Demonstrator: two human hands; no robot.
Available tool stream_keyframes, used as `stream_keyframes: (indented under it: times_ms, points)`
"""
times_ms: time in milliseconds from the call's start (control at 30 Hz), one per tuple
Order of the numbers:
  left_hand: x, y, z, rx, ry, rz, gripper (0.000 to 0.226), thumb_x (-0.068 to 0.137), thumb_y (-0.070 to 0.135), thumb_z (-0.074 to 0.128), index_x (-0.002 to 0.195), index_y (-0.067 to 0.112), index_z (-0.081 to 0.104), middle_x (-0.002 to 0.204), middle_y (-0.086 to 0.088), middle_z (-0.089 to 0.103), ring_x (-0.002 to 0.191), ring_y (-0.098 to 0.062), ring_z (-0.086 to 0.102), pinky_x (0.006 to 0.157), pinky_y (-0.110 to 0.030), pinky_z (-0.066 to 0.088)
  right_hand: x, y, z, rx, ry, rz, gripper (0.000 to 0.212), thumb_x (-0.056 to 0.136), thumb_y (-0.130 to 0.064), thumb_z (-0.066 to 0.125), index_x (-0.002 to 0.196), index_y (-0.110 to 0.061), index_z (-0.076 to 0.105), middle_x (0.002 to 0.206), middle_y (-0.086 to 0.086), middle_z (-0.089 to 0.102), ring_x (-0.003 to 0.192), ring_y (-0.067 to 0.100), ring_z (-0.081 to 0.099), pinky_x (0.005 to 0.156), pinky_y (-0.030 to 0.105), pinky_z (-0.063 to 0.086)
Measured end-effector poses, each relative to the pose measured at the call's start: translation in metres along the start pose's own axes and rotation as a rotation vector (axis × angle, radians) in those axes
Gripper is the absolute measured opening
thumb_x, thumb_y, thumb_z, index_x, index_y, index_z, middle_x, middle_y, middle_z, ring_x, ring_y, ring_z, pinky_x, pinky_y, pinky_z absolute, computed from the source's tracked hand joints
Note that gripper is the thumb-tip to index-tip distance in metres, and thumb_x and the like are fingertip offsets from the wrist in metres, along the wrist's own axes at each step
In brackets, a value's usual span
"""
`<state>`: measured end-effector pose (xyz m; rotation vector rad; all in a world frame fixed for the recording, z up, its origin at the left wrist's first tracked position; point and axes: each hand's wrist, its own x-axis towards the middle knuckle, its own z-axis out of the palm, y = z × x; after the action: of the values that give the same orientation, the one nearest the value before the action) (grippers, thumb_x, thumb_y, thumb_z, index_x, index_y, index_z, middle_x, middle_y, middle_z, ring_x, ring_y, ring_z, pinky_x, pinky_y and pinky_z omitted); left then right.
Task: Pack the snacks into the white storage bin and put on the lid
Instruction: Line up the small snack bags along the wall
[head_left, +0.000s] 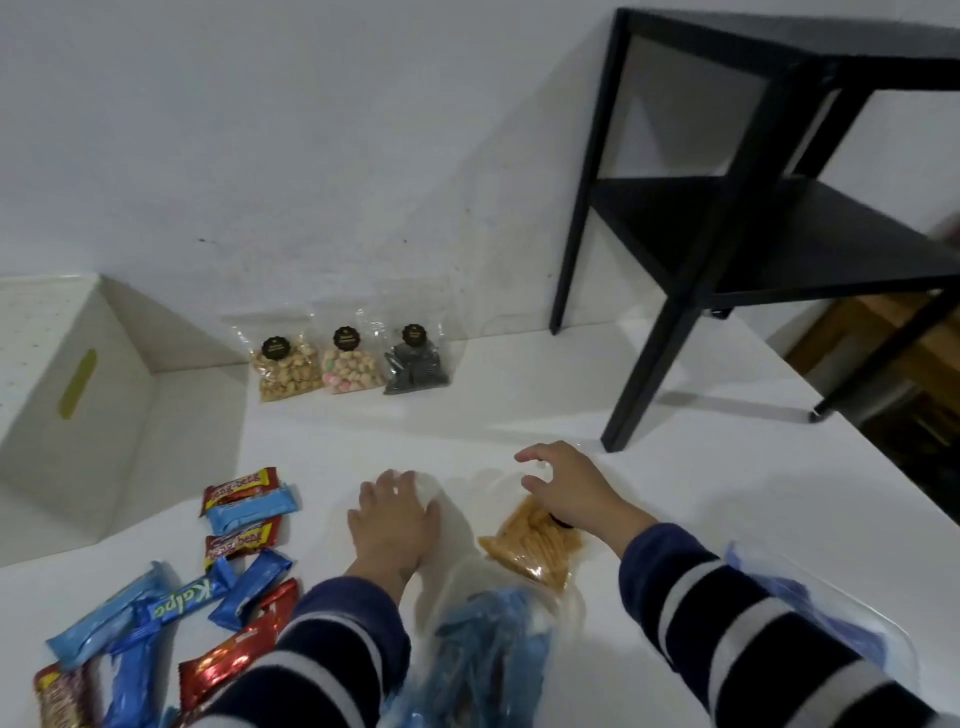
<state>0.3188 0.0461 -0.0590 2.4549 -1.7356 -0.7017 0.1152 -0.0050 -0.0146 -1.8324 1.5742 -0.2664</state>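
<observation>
hands (467, 514) on crinkly clear bag (535, 543) | ridged orange sticks | boxy white bin (67, 405)

Far left: storage bin (78, 405) on the floor, against the wall
Far centre: three snack bags (348, 361) in a row, leaning on the wall, right of the bin
Far right: side table (753, 208) standing by the wall
Near left: wrapped bars (208, 582) scattered on the floor
Near centre: stick-snack bag (535, 545) between the left hand (392, 525) and the right hand (571, 491)
</observation>
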Motion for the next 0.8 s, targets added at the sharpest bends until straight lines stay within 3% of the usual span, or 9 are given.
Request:
stream_keyframes:
  times_ms: [100, 233, 333, 433, 533, 667, 733, 800]
  points:
    - [-0.009, 0.046, -0.004, -0.102, -0.006, 0.119, 0.056, 0.092, 0.054, 0.034, 0.142, 0.029, 0.032, 0.153, 0.001, 0.027, 0.139, -0.023, 0.026, 0.11, -0.044, 0.029, -0.01, 0.03, -0.012, -0.047, 0.106, 0.08, 0.033, 0.094, -0.021, 0.051, 0.125, -0.028, 0.056, 0.138, -0.001, 0.046, 0.128, 0.019, 0.044, 0.105, 0.032, 0.039]
    - [-0.026, 0.094, -0.003, -0.089, -0.045, 0.307, 0.069, 0.082, 0.068, 0.042, 0.141, 0.034, 0.031, 0.147, 0.007, 0.036, 0.133, -0.02, 0.035, 0.103, -0.041, 0.035, -0.011, 0.061, -0.023, -0.116, 0.148, 0.273, 0.042, 0.098, -0.023, 0.042, 0.14, -0.023, 0.041, 0.143, 0.005, 0.041, 0.131, 0.026, 0.038, 0.106, 0.035, 0.035]
    - [-0.037, 0.107, 0.009, -0.008, -0.175, 0.367, 0.091, 0.069, 0.069, 0.058, 0.145, 0.035, 0.02, 0.15, 0.006, 0.028, 0.135, -0.023, 0.031, 0.104, -0.043, 0.034, -0.009, 0.075, -0.027, -0.024, 0.102, 0.368, 0.043, 0.099, -0.018, 0.039, 0.141, -0.013, 0.04, 0.146, 0.007, 0.041, 0.133, 0.024, 0.04, 0.108, 0.029, 0.031]
    - [-0.037, 0.106, 0.018, 0.032, -0.263, 0.352, 0.104, 0.067, 0.056, 0.07, 0.147, 0.036, 0.008, 0.156, 0.004, 0.012, 0.138, -0.026, 0.026, 0.108, -0.044, 0.034, -0.005, 0.08, -0.036, 0.086, 0.158, 0.393, 0.038, 0.091, -0.003, 0.047, 0.127, -0.008, 0.058, 0.138, 0.007, 0.052, 0.124, 0.023, 0.05, 0.101, 0.023, 0.037]
    - [-0.032, 0.103, 0.021, 0.033, -0.282, 0.353, 0.109, 0.066, 0.045, 0.076, 0.148, 0.035, 0.004, 0.156, 0.003, 0.01, 0.137, -0.027, 0.028, 0.106, -0.044, 0.037, -0.002, 0.072, -0.05, 0.162, 0.199, 0.364, 0.034, 0.085, 0.003, 0.05, 0.11, -0.008, 0.07, 0.123, 0.008, 0.064, 0.102, 0.021, 0.059, 0.087, 0.022, 0.044]
    - [-0.024, 0.091, 0.017, -0.006, -0.218, 0.363, 0.109, 0.066, 0.041, 0.078, 0.148, 0.039, 0.005, 0.152, 0.002, 0.011, 0.132, -0.027, 0.035, 0.102, -0.045, 0.041, 0.007, 0.044, -0.063, 0.174, 0.235, 0.232, 0.027, 0.087, -0.001, 0.055, 0.104, -0.009, 0.073, 0.116, 0.006, 0.066, 0.108, 0.023, 0.06, 0.087, 0.024, 0.045]
    - [-0.015, 0.079, 0.012, -0.035, -0.151, 0.355, 0.107, 0.068, 0.038, 0.077, 0.147, 0.041, 0.005, 0.151, 0.002, 0.011, 0.13, -0.027, 0.036, 0.1, -0.045, 0.042, 0.012, 0.032, -0.063, 0.218, 0.248, 0.179, 0.024, 0.087, -0.001, 0.056, 0.102, -0.008, 0.074, 0.101, 0.006, 0.066, 0.095, 0.02, 0.06, 0.079, 0.023, 0.047]
    - [-0.009, 0.066, 0.006, -0.035, -0.089, 0.35, 0.105, 0.069, 0.037, 0.077, 0.147, 0.041, 0.006, 0.151, 0.002, 0.012, 0.13, -0.026, 0.036, 0.099, -0.043, 0.043, 0.017, 0.02, -0.06, 0.24, 0.202, 0.161, 0.024, 0.086, 0.0, 0.058, 0.103, -0.006, 0.073, 0.093, 0.005, 0.065, 0.09, 0.019, 0.06, 0.08, 0.026, 0.051]
